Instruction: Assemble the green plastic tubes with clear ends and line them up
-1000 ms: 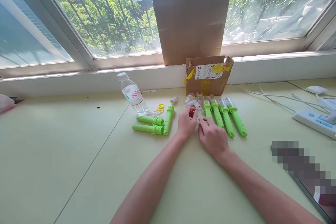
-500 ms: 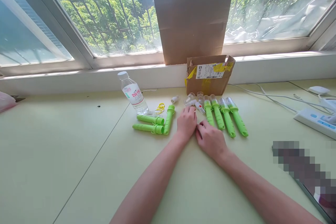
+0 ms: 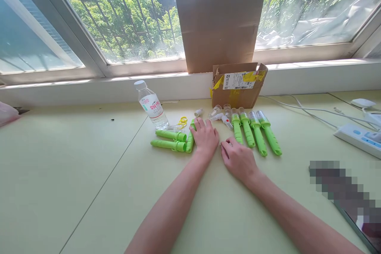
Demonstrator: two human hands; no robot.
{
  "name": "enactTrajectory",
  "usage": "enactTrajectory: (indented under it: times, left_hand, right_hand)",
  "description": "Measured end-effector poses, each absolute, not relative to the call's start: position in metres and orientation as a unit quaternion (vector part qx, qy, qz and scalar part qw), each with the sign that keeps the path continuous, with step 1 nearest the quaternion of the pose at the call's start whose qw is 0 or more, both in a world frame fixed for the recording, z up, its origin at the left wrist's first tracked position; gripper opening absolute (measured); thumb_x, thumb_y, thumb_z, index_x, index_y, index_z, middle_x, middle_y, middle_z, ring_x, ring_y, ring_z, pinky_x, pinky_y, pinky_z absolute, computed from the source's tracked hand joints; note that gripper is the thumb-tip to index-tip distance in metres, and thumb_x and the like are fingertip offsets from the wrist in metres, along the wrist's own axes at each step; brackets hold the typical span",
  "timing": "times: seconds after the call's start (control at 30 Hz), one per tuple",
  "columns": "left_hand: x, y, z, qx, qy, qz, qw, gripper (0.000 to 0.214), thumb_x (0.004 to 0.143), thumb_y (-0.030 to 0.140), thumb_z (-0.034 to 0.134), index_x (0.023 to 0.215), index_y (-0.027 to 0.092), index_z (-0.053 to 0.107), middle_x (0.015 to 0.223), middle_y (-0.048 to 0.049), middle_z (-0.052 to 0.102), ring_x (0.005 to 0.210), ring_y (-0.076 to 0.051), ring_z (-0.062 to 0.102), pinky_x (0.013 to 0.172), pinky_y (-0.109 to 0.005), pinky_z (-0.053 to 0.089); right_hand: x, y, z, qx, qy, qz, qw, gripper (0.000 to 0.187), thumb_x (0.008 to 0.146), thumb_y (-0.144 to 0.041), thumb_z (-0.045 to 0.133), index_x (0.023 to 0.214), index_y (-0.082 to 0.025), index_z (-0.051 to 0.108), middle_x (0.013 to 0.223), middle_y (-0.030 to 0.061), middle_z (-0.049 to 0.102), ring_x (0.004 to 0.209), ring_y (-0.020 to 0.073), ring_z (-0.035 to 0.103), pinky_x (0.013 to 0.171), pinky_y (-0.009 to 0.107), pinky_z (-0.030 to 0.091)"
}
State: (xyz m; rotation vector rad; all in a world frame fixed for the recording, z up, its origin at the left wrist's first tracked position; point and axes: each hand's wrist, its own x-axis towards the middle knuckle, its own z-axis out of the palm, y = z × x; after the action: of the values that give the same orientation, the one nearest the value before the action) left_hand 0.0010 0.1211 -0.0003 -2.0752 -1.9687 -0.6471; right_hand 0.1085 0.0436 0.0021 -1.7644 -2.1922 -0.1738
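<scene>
My left hand (image 3: pixel 204 138) lies fingers out on the table, covering part of an upright-lying green handle (image 3: pixel 189 144) at its left edge. Two more green handles (image 3: pixel 169 140) lie crosswise to the left of it. My right hand (image 3: pixel 238 159) rests on the table with fingers curled loosely, holding nothing I can see, just left of a row of several green handles with clear caps (image 3: pixel 256 131). Small white and clear parts (image 3: pixel 220 116) lie beyond both hands.
A water bottle (image 3: pixel 151 105) stands at the back left beside yellow rings (image 3: pixel 182 121). An open cardboard box (image 3: pixel 236 84) sits against the window ledge. A white power strip (image 3: pixel 358 137) and cables lie at the right; a dark flat object (image 3: pixel 360 222) is at the lower right.
My left hand has let go of the small white part and slid left onto the green handle. My right hand has drawn back slightly toward me.
</scene>
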Motion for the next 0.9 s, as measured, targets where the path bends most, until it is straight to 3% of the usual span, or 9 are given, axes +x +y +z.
enactTrajectory:
  times: [0.13, 0.27, 0.37, 0.63, 0.9]
  left_hand:
    - [0.001, 0.122, 0.001, -0.702, -0.678, -0.195, 0.097, 0.033, 0.085, 0.031, 0.046, 0.111, 0.012, 0.055, 0.127, -0.0227, 0.045, 0.119, -0.036, 0.040, 0.086, -0.048, 0.042]
    - [0.001, 0.123, 0.002, -0.709, -0.680, -0.162, 0.087, 0.024, 0.086, 0.015, 0.040, 0.102, 0.015, 0.058, 0.103, -0.0152, 0.057, 0.098, -0.028, 0.051, 0.078, -0.039, 0.044]
    - [0.000, 0.125, 0.003, -0.730, -0.660, -0.168, 0.059, 0.028, 0.084, 0.009, 0.039, 0.103, 0.018, 0.057, 0.100, -0.0114, 0.059, 0.096, -0.026, 0.052, 0.075, -0.036, 0.044]
    - [-0.001, 0.124, 0.018, -0.732, -0.603, -0.307, -0.076, 0.022, 0.088, 0.018, 0.044, 0.106, 0.022, 0.057, 0.103, -0.0070, 0.063, 0.102, -0.023, 0.053, 0.078, -0.033, 0.044]
    - [0.004, 0.119, 0.041, -0.677, -0.470, -0.512, -0.243, 0.017, 0.083, 0.025, 0.055, 0.099, 0.022, 0.056, 0.095, -0.0030, 0.066, 0.091, -0.016, 0.060, 0.083, -0.029, 0.045]
  right_hand:
    - [0.108, 0.043, 0.002, -0.618, -0.767, -0.062, 0.160, 0.026, 0.094, -0.023, 0.039, 0.086, -0.018, 0.063, 0.093, 0.0052, 0.063, 0.068, 0.0130, 0.057, 0.049, 0.027, 0.024]
    - [0.108, 0.044, 0.000, -0.617, -0.768, -0.057, 0.163, 0.027, 0.094, -0.023, 0.039, 0.083, -0.018, 0.063, 0.093, 0.0052, 0.063, 0.066, 0.0123, 0.057, 0.048, 0.027, 0.023]
    - [0.108, 0.045, 0.000, -0.615, -0.768, -0.056, 0.168, 0.027, 0.094, -0.024, 0.039, 0.083, -0.018, 0.063, 0.093, 0.0053, 0.063, 0.066, 0.0123, 0.056, 0.049, 0.027, 0.023]
    - [0.107, 0.045, -0.001, -0.602, -0.777, -0.038, 0.181, 0.030, 0.095, -0.028, 0.038, 0.086, -0.017, 0.065, 0.091, 0.0061, 0.064, 0.064, 0.0119, 0.055, 0.049, 0.027, 0.023]
    - [0.108, 0.046, -0.005, -0.601, -0.771, -0.048, 0.205, 0.033, 0.093, -0.035, 0.042, 0.109, -0.015, 0.061, 0.090, 0.0066, 0.064, 0.063, 0.0148, 0.057, 0.047, 0.027, 0.023]
